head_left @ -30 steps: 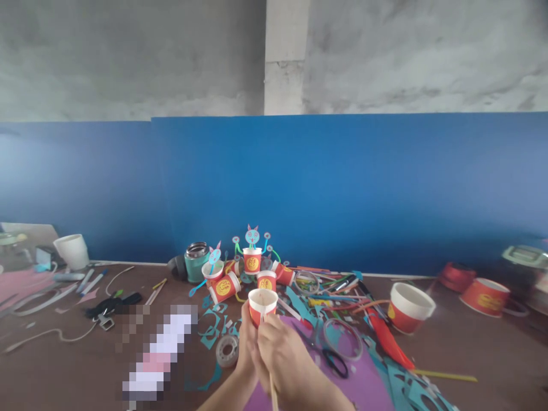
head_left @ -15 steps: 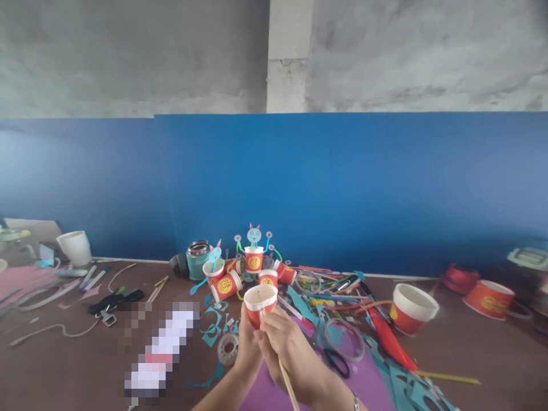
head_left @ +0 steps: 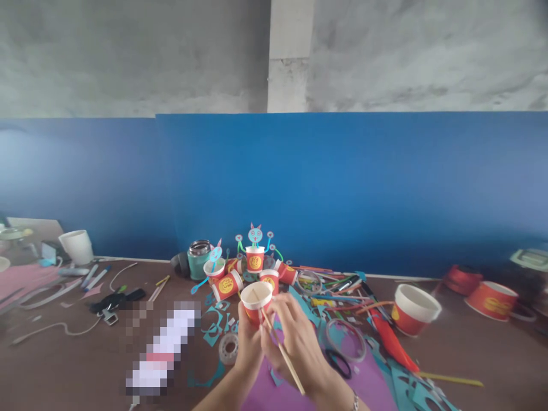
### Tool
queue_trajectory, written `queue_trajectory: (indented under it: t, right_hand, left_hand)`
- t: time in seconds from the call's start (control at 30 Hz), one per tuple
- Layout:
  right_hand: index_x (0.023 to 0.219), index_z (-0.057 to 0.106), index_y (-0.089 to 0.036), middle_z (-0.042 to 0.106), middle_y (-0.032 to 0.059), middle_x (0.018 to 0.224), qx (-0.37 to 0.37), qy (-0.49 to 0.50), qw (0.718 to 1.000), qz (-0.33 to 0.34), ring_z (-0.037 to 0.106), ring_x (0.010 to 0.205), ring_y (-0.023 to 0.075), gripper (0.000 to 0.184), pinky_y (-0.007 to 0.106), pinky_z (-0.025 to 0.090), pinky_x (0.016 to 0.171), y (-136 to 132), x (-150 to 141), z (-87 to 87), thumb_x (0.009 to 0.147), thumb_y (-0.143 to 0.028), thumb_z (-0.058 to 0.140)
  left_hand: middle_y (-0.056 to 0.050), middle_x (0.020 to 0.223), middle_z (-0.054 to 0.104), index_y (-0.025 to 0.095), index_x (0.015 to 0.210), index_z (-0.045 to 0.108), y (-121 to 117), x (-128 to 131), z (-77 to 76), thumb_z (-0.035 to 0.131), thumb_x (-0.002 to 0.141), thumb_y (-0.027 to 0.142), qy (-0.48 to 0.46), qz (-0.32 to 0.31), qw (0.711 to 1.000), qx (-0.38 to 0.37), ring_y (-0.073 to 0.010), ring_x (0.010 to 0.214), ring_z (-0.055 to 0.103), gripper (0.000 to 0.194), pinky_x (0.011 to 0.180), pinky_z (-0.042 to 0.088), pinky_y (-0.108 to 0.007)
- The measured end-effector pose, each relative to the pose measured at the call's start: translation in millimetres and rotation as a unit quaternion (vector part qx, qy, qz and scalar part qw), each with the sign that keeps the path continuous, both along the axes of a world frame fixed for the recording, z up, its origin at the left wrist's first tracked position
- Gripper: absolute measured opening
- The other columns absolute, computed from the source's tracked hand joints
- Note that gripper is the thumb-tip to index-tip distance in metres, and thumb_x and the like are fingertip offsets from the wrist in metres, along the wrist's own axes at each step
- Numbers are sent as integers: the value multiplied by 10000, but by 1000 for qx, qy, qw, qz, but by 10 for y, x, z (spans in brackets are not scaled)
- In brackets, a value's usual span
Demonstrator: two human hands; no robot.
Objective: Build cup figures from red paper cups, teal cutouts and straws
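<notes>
My left hand [head_left: 248, 345] is wrapped round a red paper cup [head_left: 256, 292] with a white rim, its mouth tipped toward me. A thin wooden stick [head_left: 287, 362], like a chopstick, runs through the cup's near wall, and its tip shows inside the cup. My right hand [head_left: 297, 334] grips the stick close to the wall between thumb and fingers. The fingertips of my left hand are hidden behind the cup. Just beyond stand similar red cups, one a decorated cup [head_left: 255, 260] with a blue cat-like paper face and pipe-cleaner arms.
Under my hands lies purple paper [head_left: 363, 388], with scissors [head_left: 339, 363] and blue scraps [head_left: 411, 385] about. A tape roll [head_left: 228, 349] sits left of my wrists. Stacked cups [head_left: 414, 308] stand right. A teal flask [head_left: 199, 261] is at the back, a blue partition [head_left: 342, 188] behind.
The stick has gone further into the cup, and its rear end now shows. My right fingers have lifted and shifted on it. The cup has moved slightly left and up.
</notes>
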State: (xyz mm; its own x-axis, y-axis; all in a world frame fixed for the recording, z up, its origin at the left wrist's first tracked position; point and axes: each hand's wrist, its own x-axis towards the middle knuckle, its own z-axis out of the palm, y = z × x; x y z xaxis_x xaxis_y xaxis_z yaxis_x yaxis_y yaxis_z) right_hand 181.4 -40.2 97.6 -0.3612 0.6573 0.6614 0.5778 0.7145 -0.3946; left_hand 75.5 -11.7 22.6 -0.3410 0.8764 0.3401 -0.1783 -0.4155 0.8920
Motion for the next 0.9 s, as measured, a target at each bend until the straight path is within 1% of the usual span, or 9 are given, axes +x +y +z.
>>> queue_trajectory:
  t: [0.13,0.3,0.43,0.53,0.6,0.7,0.77,0.83,0.9]
  right_hand:
    - [616,445,-206,542,18,616,17,-78,992,-103,508,641,178,258,302,372,643,42,33,-27,861,-136,407]
    - [660,488,-202,589,32,636,31,-151,986,-60,548,623,180,232,296,392,613,113,9,-174,846,-100,393]
    - [649,498,-198,609,71,619,41,-191,976,-95,569,614,219,176,327,408,610,152,-48,-285,787,-102,444]
    - [634,474,-205,590,56,594,-56,-136,985,-92,557,571,199,213,301,388,560,137,-63,-263,825,-144,403]
    - [591,418,-216,542,25,569,-175,-17,982,-72,528,544,168,307,270,367,520,112,-61,-210,881,-200,319]
    - [548,335,-223,462,-12,531,-352,192,916,-31,448,481,125,397,234,350,467,78,-69,-134,919,-314,228]
    - [550,335,-223,440,-24,525,-393,253,884,-12,412,460,113,418,226,349,452,71,-71,-101,924,-369,218]
    - [556,346,-221,448,-21,540,-356,221,908,7,437,495,118,415,225,363,475,84,-58,-91,928,-369,236]
    - [584,374,-218,490,-5,575,-258,121,958,22,492,560,136,385,239,390,530,117,-34,-121,934,-320,250]
  left_hand:
    - [-34,921,642,215,1024,499,51,-6,-85,679,716,359,7,-12,1000,-11,-198,865,623,385,797,479,-316]
    - [-32,855,663,196,995,531,61,-10,-122,687,709,329,8,-40,999,-17,-187,784,621,353,716,476,-276]
    - [14,726,638,199,909,533,48,9,-108,709,665,303,9,-42,999,-29,-162,672,590,318,628,463,-246]
    - [17,726,627,196,900,515,44,23,-86,697,670,294,22,-27,999,-36,-161,667,583,309,619,463,-250]
    - [10,759,624,197,926,494,50,26,-66,683,691,296,39,-12,998,-47,-165,687,590,318,636,468,-261]
    - [7,787,618,197,945,472,64,13,-39,694,687,298,58,34,996,-64,-170,715,599,356,661,473,-272]
    - [1,807,625,193,962,474,69,-3,-24,705,677,298,58,48,995,-64,-169,711,603,382,663,475,-275]
    - [-6,824,633,191,971,481,65,-19,-11,698,688,299,54,42,996,-52,-168,711,607,372,666,475,-275]
    - [-5,829,636,194,971,490,53,-22,-6,684,705,294,49,31,997,-44,-166,716,606,344,670,473,-269]
